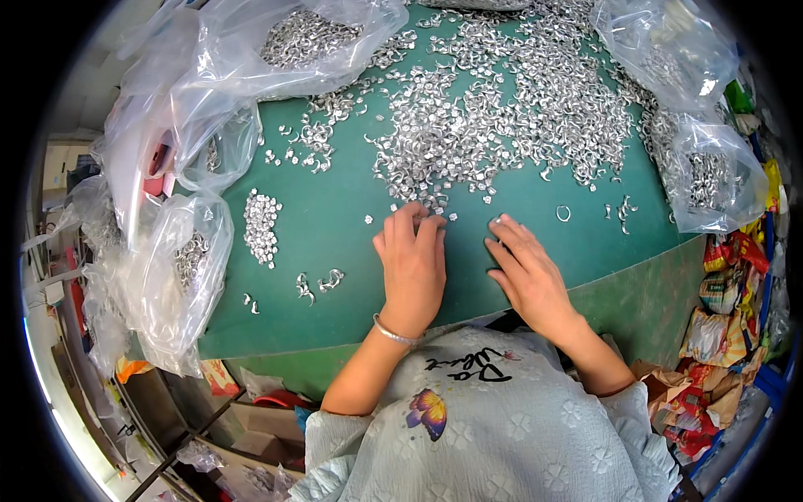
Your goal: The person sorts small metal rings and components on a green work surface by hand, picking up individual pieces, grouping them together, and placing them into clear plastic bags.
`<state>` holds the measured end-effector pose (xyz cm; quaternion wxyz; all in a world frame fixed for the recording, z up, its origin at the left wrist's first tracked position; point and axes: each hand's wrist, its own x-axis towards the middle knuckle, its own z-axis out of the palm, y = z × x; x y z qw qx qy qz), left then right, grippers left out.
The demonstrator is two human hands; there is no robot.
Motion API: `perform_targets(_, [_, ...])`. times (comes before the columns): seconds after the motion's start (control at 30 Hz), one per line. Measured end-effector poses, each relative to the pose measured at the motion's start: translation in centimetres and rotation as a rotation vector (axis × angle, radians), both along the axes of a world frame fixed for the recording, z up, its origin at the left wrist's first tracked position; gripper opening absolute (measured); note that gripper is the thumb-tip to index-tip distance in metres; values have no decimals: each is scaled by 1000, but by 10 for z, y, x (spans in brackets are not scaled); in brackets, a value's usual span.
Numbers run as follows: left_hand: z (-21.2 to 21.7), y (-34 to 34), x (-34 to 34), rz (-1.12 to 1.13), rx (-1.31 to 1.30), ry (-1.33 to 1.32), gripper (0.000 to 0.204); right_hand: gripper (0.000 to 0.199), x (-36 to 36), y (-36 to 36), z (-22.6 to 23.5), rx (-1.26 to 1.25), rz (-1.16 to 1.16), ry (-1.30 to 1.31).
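Both hands lie palm down on the green table (335, 251). The left hand (411, 269), a bracelet (393, 333) on its wrist, has fingers close together, tips touching the near edge of the heap of small silver rings (502, 109). The right hand (525, 272) spreads its fingers flat; whether it pins a ring I cannot tell. Farther off, clear plastic bags (711, 176) hold more.
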<state>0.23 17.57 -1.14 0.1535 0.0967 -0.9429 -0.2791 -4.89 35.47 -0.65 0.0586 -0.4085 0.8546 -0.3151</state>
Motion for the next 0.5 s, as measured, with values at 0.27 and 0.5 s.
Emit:
perform_targets(0.27, [2, 4, 4, 9, -15, 7, 23, 27, -9, 4, -12, -220, -59, 96])
perform_targets(0.5, [5, 10, 5, -69, 45, -15, 28, 34, -19, 38, -13, -159, -313, 199])
